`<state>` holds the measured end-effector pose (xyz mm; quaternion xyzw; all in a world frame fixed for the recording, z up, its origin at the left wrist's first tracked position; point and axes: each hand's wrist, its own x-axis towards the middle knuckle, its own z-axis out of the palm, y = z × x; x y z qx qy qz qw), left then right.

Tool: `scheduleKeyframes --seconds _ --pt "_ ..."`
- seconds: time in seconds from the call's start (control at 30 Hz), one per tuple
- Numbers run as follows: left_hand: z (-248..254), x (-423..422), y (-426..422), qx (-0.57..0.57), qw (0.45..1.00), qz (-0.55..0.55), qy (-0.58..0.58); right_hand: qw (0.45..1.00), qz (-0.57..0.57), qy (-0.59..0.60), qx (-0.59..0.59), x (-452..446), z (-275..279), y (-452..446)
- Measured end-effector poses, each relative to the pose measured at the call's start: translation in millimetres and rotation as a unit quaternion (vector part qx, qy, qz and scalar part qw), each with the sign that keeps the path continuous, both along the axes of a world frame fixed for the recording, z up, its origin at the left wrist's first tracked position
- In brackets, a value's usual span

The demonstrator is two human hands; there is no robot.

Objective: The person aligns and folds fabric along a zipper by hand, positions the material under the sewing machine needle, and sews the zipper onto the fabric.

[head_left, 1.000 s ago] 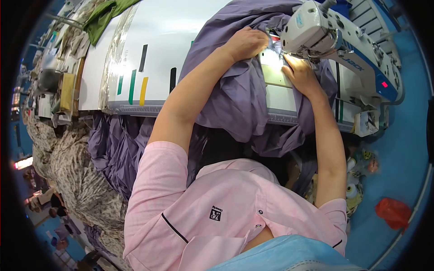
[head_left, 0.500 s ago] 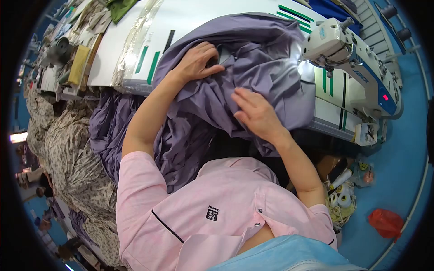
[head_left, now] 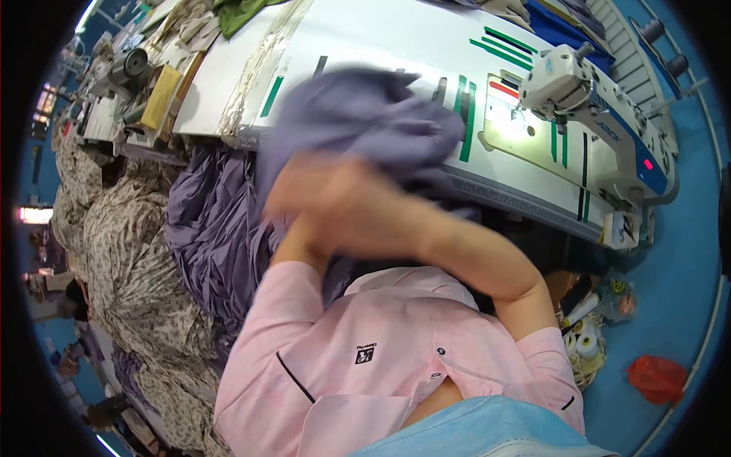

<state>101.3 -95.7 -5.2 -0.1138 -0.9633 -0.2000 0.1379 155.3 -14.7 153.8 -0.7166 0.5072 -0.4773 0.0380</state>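
A bunched purple cloth (head_left: 365, 114) lies over the front of the white sewing table, smeared by motion. My right hand (head_left: 343, 194) reaches across my body to the left, in front of the cloth's lower left part. Its fingers are blurred, so its grip cannot be made out. Behind it, my left forearm (head_left: 306, 242) rises from the pink sleeve; the left hand is mostly covered by the right hand and blurred. To the right stands the white and blue sewing machine (head_left: 560, 80), its lamp lighting the bare needle plate (head_left: 521, 133).
More purple cloth (head_left: 213, 236) hangs in a heap at the left, beside a pile of floral cloth (head_left: 137, 266). Green tape strips (head_left: 467, 122) mark the white tabletop (head_left: 411, 38). Thread cones (head_left: 585, 343) and a red plastic bag (head_left: 656, 379) are at the lower right.
The purple cloth has been drawn left, away from the machine, uncovering the needle plate and tabletop. My right hand has swung left across my body, and my left hand has come down nearer me.
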Motion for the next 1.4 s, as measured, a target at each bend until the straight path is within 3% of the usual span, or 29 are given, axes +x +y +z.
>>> scheduleKeyframes --seconds 0.07,0.17,0.2,0.23,0.27,0.3,0.4,0.5,0.6,0.73,0.87,0.97,1.0,1.07,1.17,1.27,1.33,1.37,1.4 --pt "4.8 -0.5 17.4 0.059 0.998 -0.017 0.001 0.966 0.231 -0.118 0.022 42.5 -1.5 1.2" --pt "7.0 -14.0 29.4 0.135 0.991 -0.015 0.012 0.992 0.063 -0.097 -0.056 9.6 -4.9 55.9" --pt "10.3 -20.4 30.2 0.153 0.988 -0.012 0.015 0.997 -0.050 -0.044 -0.026 -14.2 -5.5 86.2" --pt "12.6 -26.9 31.7 0.176 0.984 -0.011 0.015 0.975 -0.176 -0.127 -0.042 -30.9 -34.6 110.1" --pt "11.7 -31.2 35.4 0.192 0.981 -0.011 0.012 0.916 -0.309 -0.255 0.022 -39.7 -34.0 132.3" --pt "12.3 -33.1 37.3 0.205 0.979 -0.013 0.007 0.856 -0.424 -0.295 0.012 -53.5 -55.7 143.9" --pt "14.1 -31.6 50.6 0.233 0.972 -0.030 -0.013 0.811 -0.346 -0.471 0.004 -66.9 -77.1 151.5" --pt "14.1 -20.1 65.0 0.259 0.964 -0.055 -0.035 0.675 -0.227 -0.700 -0.053 -58.8 -66.1 139.4" --pt "14.0 -2.0 75.3 0.290 0.952 -0.076 -0.054 0.695 -0.154 -0.701 -0.037 -73.4 -73.4 131.8" --pt "10.6 40.4 67.2 0.275 0.958 -0.063 -0.053 0.734 -0.258 -0.623 -0.087 -84.9 -59.9 131.7" --pt "3.9 101.5 48.1 0.217 0.975 0.018 -0.045 0.795 -0.221 -0.547 -0.139 -83.8 -13.9 136.7" --pt "0.0 127.4 39.9 0.278 0.955 0.088 -0.055 0.797 -0.217 -0.537 -0.172 -72.9 33.6 133.7" --pt "-1.6 129.5 38.4 0.342 0.932 0.107 -0.059 0.827 -0.268 -0.475 -0.134 -75.8 49.0 137.7" --pt "3.6 127.1 31.0 0.542 0.830 0.119 -0.054 0.863 -0.319 -0.377 -0.103 -83.1 75.7 145.5" --pt "33.9 120.7 2.5 0.832 0.554 -0.042 0.004 0.893 -0.335 -0.282 -0.102 -90.1 113.6 151.9" --pt "63.1 119.0 -28.9 0.897 0.348 -0.274 -0.018 0.906 -0.363 -0.200 -0.082 -94.4 141.4 155.6" --pt "85.3 125.8 -27.4 0.884 0.358 -0.301 0.006 0.907 -0.386 -0.155 -0.073 -96.6 158.1 162.7" --pt "95.2 133.8 -18.9 0.872 0.440 -0.209 0.059 0.906 -0.394 -0.138 -0.071 -97.6 165.2 168.7" --pt "109.3 138.1 3.7 0.801 0.543 -0.037 0.250 0.905 -0.404 -0.117 -0.064 -98.5 171.1 171.9"
